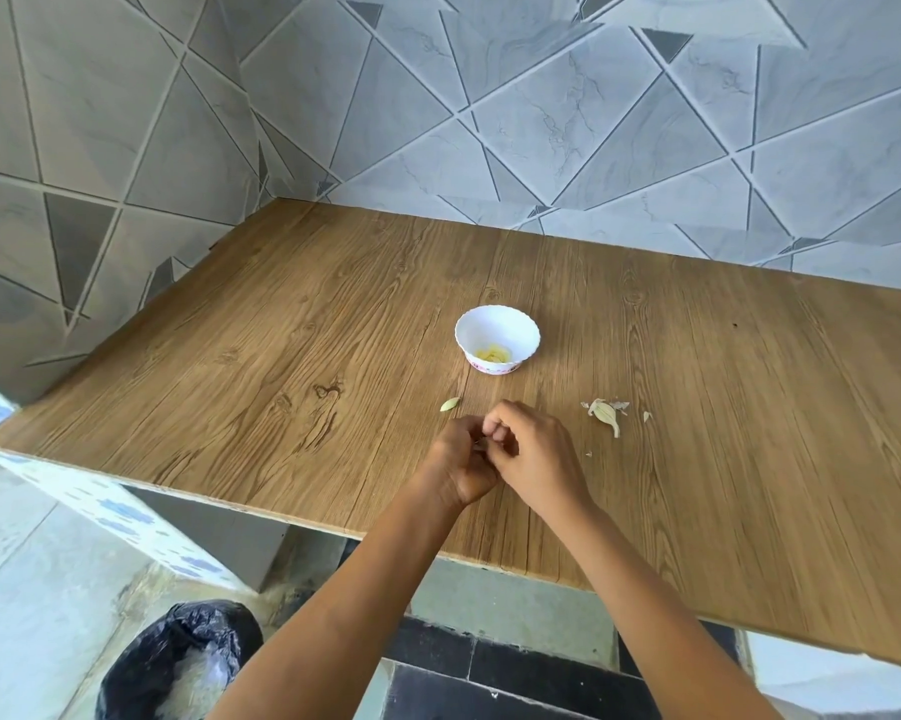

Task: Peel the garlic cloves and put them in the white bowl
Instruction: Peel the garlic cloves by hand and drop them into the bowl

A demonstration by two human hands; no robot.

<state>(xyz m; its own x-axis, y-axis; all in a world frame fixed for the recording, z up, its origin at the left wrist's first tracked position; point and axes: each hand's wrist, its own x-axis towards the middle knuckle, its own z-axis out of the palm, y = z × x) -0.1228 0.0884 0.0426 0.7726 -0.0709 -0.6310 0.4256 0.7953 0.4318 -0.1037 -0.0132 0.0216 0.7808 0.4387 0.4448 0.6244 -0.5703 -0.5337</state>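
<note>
A small white bowl point(497, 337) with a scalloped rim stands on the wooden table point(282, 330); yellowish peeled garlic lies at its bottom. My left hand point(461, 462) and my right hand point(534, 454) meet just in front of the bowl, fingers pinched together on a small garlic clove that is almost wholly hidden between them. One unpeeled clove point(449, 404) lies on the table just left of my hands. A garlic piece with loose papery skin point(607, 412) lies to the right.
Small skin scraps point(647, 416) dot the table at the right. Tiled walls close the table at the back and left. A black bin bag point(178, 662) sits on the floor below the table's front edge, at the lower left.
</note>
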